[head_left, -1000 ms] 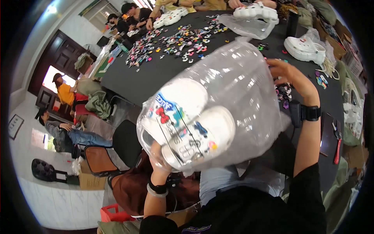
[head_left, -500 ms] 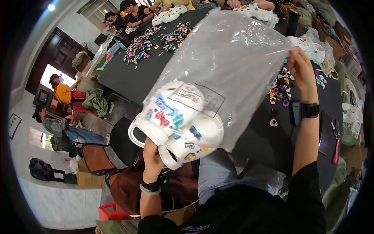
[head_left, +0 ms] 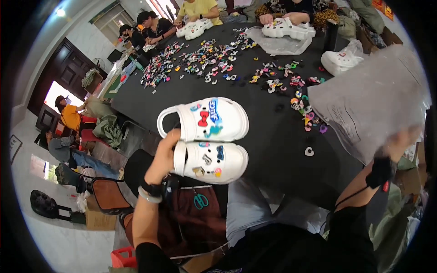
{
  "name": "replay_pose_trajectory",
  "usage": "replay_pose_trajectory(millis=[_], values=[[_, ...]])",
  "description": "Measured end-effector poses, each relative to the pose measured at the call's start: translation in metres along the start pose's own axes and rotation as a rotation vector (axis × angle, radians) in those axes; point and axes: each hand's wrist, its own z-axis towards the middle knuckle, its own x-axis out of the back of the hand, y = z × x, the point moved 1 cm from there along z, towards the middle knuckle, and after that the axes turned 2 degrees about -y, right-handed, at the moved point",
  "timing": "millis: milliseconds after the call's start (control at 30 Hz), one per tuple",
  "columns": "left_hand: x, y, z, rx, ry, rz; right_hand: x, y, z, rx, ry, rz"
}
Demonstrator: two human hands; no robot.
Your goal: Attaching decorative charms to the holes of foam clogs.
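My left hand [head_left: 165, 152] grips a pair of white clogs by their heel ends, held over the near side of the black table. One clog [head_left: 227, 119] carries a red bow, blue lettering and other charms. The second clog [head_left: 230, 163], nearer me, has a dark blue bow and several small charms. Off to the right, my right hand [head_left: 404, 140] is blurred by motion, its fingers closed on a see-through plastic bag [head_left: 368, 100]. Nothing shows inside the bag, which hangs over the table's right side.
Loose colourful charms [head_left: 211, 59] lie in heaps across the black table [head_left: 268, 123]. A heart-shaped charm [head_left: 309, 151] lies alone. Another white clog [head_left: 340, 63] and a dark cylinder [head_left: 331, 36] stand at the far right. Across the table, people handle white clogs [head_left: 287, 29].
The clogs have come out of the plastic bag and now lie level in my left hand, toes pointing right. My right hand has swung the bag away to the right.
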Motion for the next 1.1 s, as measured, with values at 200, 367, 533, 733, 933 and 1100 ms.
replay_pose_trajectory(millis=[200, 367, 533, 733, 933, 1100], values=[[-0.009, -0.028, 0.076, -0.012, 0.006, -0.16, -0.007, -0.028, -0.073, -0.075, -0.073, -0.266], [-0.044, -0.059, 0.109, 0.167, 0.231, 0.02, -0.019, -0.012, -0.139, -0.276, -0.234, -0.45], [-0.055, -0.065, 0.111, 0.289, 0.196, 0.149, -0.043, 0.004, -0.18, -0.45, -0.433, -0.524], [-0.059, -0.042, 0.109, 0.466, 0.158, 0.04, -0.072, 0.021, -0.201, -0.512, -0.668, -0.555], [-0.043, -0.005, 0.075, 0.416, -0.171, -0.007, -0.095, 0.028, -0.209, -0.501, -0.836, -0.578], [-0.025, 0.05, 0.013, 0.226, -0.01, -0.574, -0.123, 0.025, -0.204, -0.406, -0.924, -0.569]])
